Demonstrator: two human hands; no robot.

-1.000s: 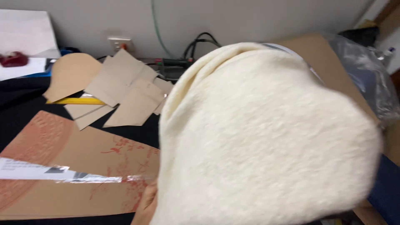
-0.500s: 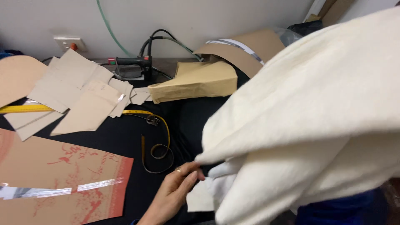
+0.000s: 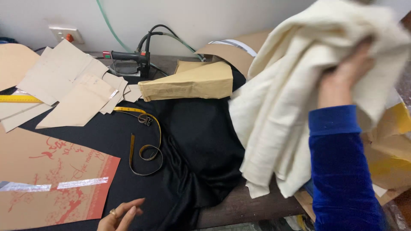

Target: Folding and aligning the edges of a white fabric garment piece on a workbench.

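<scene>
My right hand (image 3: 347, 72), in a blue velvet sleeve, is raised at the right and grips a bundle of thick cream fabric (image 3: 291, 107) that hangs down over the table's right end. My left hand (image 3: 121, 215) shows at the bottom edge, a ring on one finger, fingers loosely apart, holding nothing, just above black cloth (image 3: 188, 149) spread over the table. A yellow tape measure (image 3: 145, 137) lies curled on the black cloth.
Brown paper pattern pieces (image 3: 72, 92) lie at the left, with a yellow ruler (image 3: 19, 99). A printed cardboard sheet (image 3: 47, 179) is at the front left. An iron (image 3: 126, 62) stands by the wall beside a folded tan paper piece (image 3: 192, 83). More cardboard (image 3: 387, 149) sits at the right.
The cream fabric has swung from filling the middle of the view to the right and up. The black cloth and tape measure came into sight. My left hand has let go of the fabric.
</scene>
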